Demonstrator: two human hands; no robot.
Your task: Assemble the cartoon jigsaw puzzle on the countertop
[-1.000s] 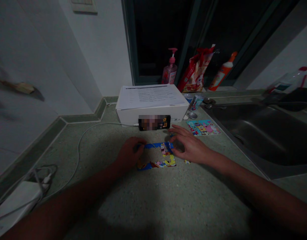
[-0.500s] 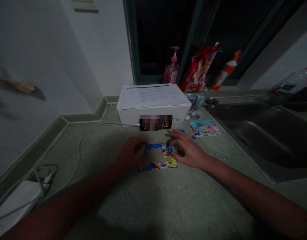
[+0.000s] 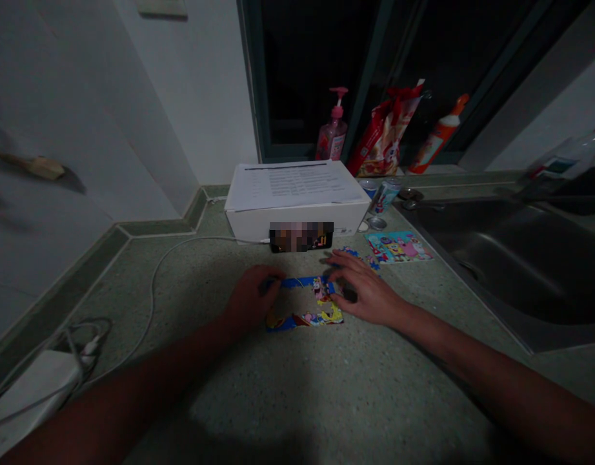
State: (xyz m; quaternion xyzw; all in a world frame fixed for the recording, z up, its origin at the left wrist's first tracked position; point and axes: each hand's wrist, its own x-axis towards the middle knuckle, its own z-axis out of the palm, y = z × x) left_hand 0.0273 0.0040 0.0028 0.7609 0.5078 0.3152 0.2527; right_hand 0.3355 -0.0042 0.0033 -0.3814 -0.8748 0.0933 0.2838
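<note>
A partly joined jigsaw puzzle (image 3: 304, 321) lies flat on the counter, its colourful cartoon border linked around a bare middle. At its upper left edge, my left hand (image 3: 253, 294) has thumb and fingers closed on the blue border. My right hand (image 3: 370, 290) grips the upper right edge between thumb and index finger, with its other fingers raised and spread. Part of the puzzle's left side is hidden by my left hand. Loose puzzle pieces (image 3: 373, 262) lie just beyond my right hand. A cartoon picture card (image 3: 399, 247) rests to their right.
Behind the puzzle, a phone (image 3: 301, 237) with a cable leans on a white box (image 3: 249, 223). Small tins (image 3: 385, 197) stand beside the box. A steel sink (image 3: 510, 258) is at the right, and a white power strip (image 3: 36, 394) lies at the left.
</note>
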